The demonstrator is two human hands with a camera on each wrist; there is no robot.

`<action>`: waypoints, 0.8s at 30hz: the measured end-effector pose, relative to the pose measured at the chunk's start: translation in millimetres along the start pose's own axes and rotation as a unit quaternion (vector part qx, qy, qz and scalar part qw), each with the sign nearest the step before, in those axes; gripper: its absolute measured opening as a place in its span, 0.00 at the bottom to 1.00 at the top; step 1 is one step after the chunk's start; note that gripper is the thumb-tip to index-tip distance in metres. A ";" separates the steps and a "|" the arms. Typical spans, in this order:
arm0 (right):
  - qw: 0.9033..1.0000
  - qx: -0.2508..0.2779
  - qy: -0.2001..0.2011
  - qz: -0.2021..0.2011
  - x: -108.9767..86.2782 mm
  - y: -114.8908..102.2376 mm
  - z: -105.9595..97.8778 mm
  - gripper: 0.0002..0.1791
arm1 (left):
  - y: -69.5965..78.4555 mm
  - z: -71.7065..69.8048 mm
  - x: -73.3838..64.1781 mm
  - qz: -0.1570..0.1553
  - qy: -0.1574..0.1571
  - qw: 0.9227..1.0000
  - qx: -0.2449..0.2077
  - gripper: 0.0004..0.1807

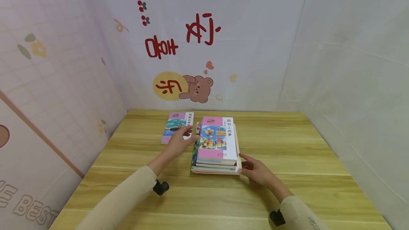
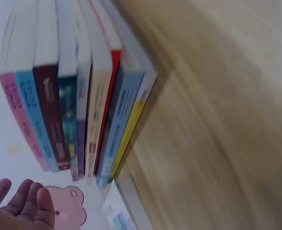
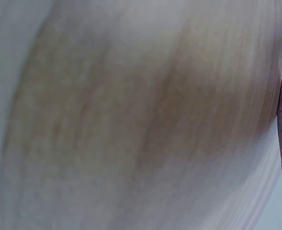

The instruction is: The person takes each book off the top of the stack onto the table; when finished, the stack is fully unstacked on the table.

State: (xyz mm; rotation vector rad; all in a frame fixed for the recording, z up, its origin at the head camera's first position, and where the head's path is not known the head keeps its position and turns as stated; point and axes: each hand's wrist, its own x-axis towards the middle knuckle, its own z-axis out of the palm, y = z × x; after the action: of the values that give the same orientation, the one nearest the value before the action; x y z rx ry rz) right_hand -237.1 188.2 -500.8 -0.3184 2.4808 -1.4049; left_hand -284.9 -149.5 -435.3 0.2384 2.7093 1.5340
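Note:
A stack of several books [image 1: 215, 141] lies on the table, topped by a pink and white book with a colourful picture cover. In the left wrist view, the stack's spines [image 2: 47, 117] show pink, blue, maroon, teal and other colours. My left hand [image 1: 179, 141] is at the stack's left side, fingers loosely bent and gripping nothing. A separate book [image 1: 174, 121] lies flat behind that hand, partly covered by it. On the other side, my right hand [image 1: 258, 171] has its fingertips by the stack's front right corner; whether they all touch is unclear.
The wooden table [image 1: 287, 141] extends around the books. A white printed wall covering [image 1: 255, 45] stands along its back edge, with further pale coverings at both sides. Black wrist mounts [image 1: 161, 187] are worn at the sleeve ends.

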 end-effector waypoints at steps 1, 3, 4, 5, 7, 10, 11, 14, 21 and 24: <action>1.000 -0.001 0.000 0.000 -0.2 0.0 0.1 0.40 | 0.0 2.4 -1.7 -0.001 -0.001 1.000 -0.004 0.39; 1.000 -0.001 -0.001 0.000 -0.4 0.2 0.2 0.40 | -1.1 7.4 -3.9 -0.004 -0.002 1.000 -0.009 0.39; 1.000 -0.001 -0.002 0.000 -0.5 0.3 0.3 0.40 | -1.5 9.7 -5.1 -0.004 -0.002 1.000 -0.011 0.39; 1.000 0.000 -0.002 0.000 -0.6 0.2 0.3 0.40 | -1.7 11.8 -6.1 -0.005 -0.003 1.000 -0.012 0.39; 1.000 0.001 -0.003 -0.001 -0.5 0.4 0.3 0.40 | -1.9 15.5 -8.0 -0.010 -0.006 1.000 -0.014 0.39; 1.000 0.005 -0.005 -0.003 -0.5 -0.2 0.2 0.40 | -3.2 20.6 -10.0 -0.011 -0.008 1.000 -0.012 0.37; 1.000 0.005 -0.006 -0.003 -0.5 -0.2 0.2 0.40 | -3.7 22.0 -10.2 -0.012 -0.010 1.000 -0.012 0.37; 1.000 0.006 -0.008 -0.002 -0.7 -0.8 0.2 0.40 | -5.5 25.7 -10.2 -0.009 -0.014 1.000 -0.014 0.38; 1.000 0.007 -0.009 -0.007 -2.0 -2.1 0.1 0.40 | -6.9 29.4 -9.6 -0.026 -0.026 0.999 -0.002 0.44; 1.000 0.007 -0.006 0.000 -2.4 -2.6 -0.1 0.40 | -8.3 28.9 -8.1 -0.033 -0.029 0.999 -0.001 0.44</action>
State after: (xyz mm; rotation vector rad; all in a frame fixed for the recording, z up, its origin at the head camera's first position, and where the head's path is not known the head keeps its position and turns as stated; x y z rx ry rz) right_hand -234.7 187.7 -498.2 -0.3213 2.4611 -1.4152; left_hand -275.3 -130.2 -457.8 0.1901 2.6425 1.4894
